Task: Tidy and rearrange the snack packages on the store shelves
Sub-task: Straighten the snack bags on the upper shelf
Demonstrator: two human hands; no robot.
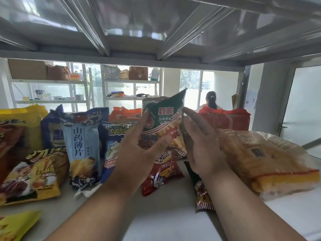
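Showing green top, red-striped base, the shrimp-stick bag (165, 117) stands upright.

The left hand (139, 145) covers the lower left of the green and red snack bag (166, 117) and the middle of the blue bag (112, 150) behind it. The right hand (199, 143) hides most of a dark brown packet (201, 193). At the lower left corner, a yellow packet (15, 225) is cut off by the frame edge. The far shelves' (52, 100) small items are too tiny to identify.
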